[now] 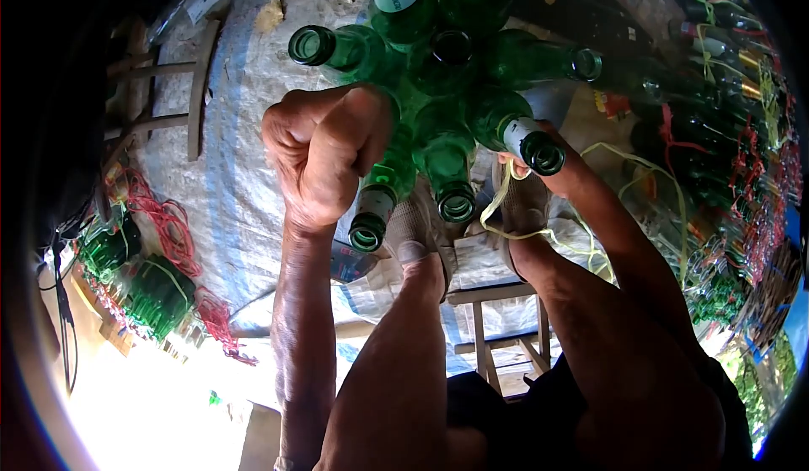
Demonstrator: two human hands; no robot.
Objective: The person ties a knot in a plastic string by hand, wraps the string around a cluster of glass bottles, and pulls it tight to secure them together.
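A cluster of several green glass bottles (442, 147) stands upright between my shoes, necks toward me. On its left side my left hand (324, 147) is closed in a fist against the bottles; what its fingers hold, if anything, is hidden. At the right, my right hand (535, 163) is partly behind a bottle with a white neck label (520, 136), its fingers closed on a pale yellow string (503, 193). The string hangs below that hand and trails right past my leg.
Red string (164, 222) and bundled green bottles (158, 294) lie at the left. Many more bottles with red and yellow ties (746, 168) are stacked at the right. Wooden frames stand at the upper left (200, 92) and between my legs (493, 292).
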